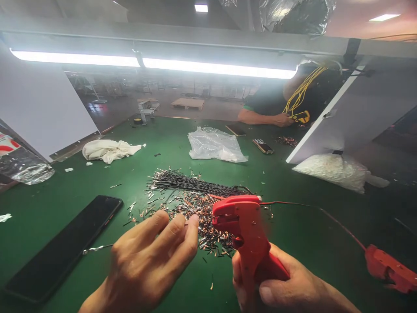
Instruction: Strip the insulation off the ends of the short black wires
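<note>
My right hand (pixel 293 282) is wrapped round the handles of a red wire stripper (pixel 252 226), whose jaws point left. A thin dark wire is pinched in the closed fingers of my left hand (pixel 156 252). One end of this wire (pixel 106 247), with a silvery terminal, sticks out at the left; the other end reaches the stripper's jaws. Behind the hands lies a bundle of black wires (pixel 192 181) with bare or metal-tipped ends at the left. Beneath the jaws spreads a pile of copper and black insulation scraps (pixel 203 208).
A black phone (pixel 65 248) lies at the left, a white cloth (pixel 110 150) behind it. Further back are a clear plastic bag (pixel 215 145) and another phone (pixel 263 146). A second red tool (pixel 389 267) sits at the right. Across the table, a person's hand (pixel 283 119) holds a yellow tool.
</note>
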### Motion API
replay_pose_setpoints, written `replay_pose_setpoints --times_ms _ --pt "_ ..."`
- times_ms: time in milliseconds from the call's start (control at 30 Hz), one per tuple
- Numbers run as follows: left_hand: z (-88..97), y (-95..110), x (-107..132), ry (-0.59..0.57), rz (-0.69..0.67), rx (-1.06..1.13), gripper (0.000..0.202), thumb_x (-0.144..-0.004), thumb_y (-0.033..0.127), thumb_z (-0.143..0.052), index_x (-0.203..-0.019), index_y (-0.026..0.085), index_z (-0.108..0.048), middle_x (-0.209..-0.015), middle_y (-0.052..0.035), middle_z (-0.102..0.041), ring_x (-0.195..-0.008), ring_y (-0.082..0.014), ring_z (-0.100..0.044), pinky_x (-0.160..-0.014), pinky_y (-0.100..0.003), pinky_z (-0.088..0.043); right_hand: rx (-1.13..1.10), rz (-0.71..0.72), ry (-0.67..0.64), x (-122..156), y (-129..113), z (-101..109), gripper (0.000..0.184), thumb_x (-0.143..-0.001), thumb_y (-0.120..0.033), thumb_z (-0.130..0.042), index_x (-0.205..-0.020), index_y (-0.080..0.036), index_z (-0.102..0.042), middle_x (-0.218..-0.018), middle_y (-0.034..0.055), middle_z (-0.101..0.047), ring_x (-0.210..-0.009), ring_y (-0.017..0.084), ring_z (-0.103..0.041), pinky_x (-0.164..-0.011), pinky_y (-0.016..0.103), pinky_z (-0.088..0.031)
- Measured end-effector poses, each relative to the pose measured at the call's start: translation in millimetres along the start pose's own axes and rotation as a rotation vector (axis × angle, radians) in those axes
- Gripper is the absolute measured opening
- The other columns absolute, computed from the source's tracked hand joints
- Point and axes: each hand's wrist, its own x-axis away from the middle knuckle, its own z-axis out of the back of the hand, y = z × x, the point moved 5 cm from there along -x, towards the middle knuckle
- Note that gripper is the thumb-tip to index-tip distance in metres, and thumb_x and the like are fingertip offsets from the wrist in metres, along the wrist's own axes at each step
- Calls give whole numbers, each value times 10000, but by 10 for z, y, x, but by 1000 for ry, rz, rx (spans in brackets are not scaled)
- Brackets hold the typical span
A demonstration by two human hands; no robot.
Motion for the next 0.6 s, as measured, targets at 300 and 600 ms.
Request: replay_pose_setpoints --times_ms 300,600 --pt "-1 -8 20 -13 6 -17 233 -902 41 -508 -1068 90 -663 -871 -69 -705 -730 -169 -576 -677 -305 -464 13 -24 87 22 -1 -6 336 -685 -370 -807 -859 -160 -610 -697 -10 -523 -611 106 -428 -563 225 -346" --pt "-96 -35 27 -40 135 119 283 -850 1 -568 -1118 84 -602 -694 -27 -615 -632 -144 -498 -593 -279 -425 232 -48 73 -8 183 100 306 -719 -401 -793 -739 -170 -593 -618 -31 -443 -560 98 -356 -516 234 -305"
